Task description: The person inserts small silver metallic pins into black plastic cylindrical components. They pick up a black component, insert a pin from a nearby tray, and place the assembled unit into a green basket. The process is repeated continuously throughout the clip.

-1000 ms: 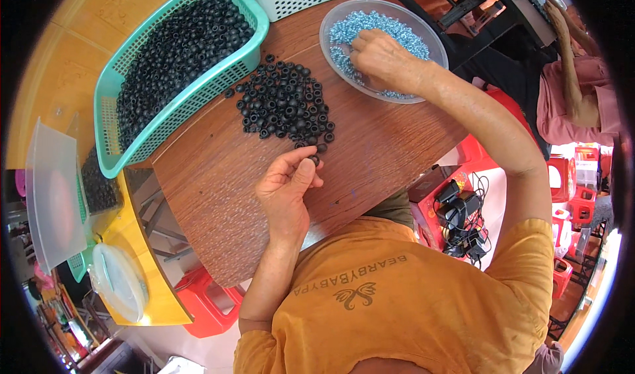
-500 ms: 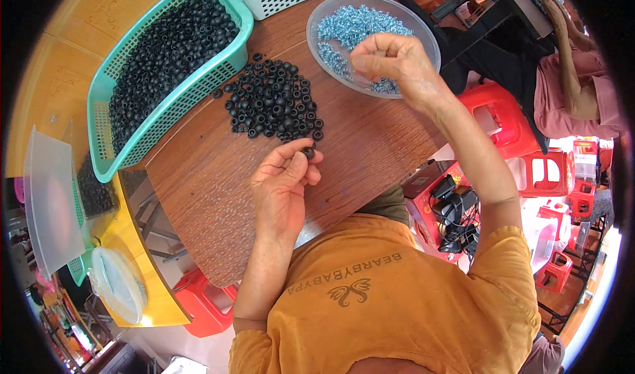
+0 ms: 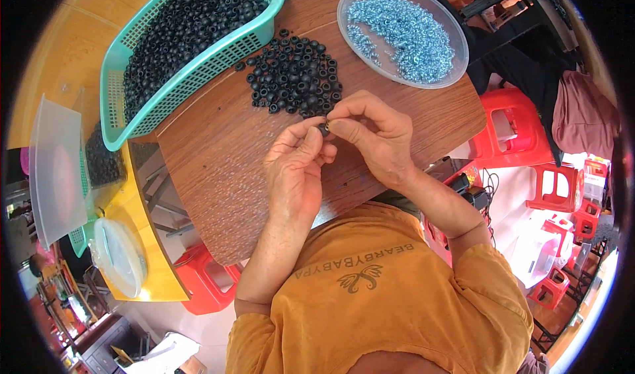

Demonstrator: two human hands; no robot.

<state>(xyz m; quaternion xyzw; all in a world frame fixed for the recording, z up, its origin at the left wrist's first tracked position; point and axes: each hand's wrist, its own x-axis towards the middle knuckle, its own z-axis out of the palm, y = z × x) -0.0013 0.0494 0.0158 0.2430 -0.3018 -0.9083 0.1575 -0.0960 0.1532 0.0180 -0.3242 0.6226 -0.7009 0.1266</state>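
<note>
Brown surface (image 3: 211,169) below, steadying a black bead (image 3: 323,129) in the grip of the left hand (image 3: 295,162) against the pinched right hand (image 3: 381,138) (contents unclear), near the bead heap (image 3: 297,76), seemingly for short reaches.

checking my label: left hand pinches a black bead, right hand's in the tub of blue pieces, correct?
The right hand isn't in the tub: the head view shows it at the black bead in the left hand. The rest holds.

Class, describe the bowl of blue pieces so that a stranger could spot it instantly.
Find the brown wooden table. On its far right part, beyond the right hand, sits a round, translucent bowl. Unlike the turquoise basket of black beads, it holds shiny pale-blue pieces.
</note>
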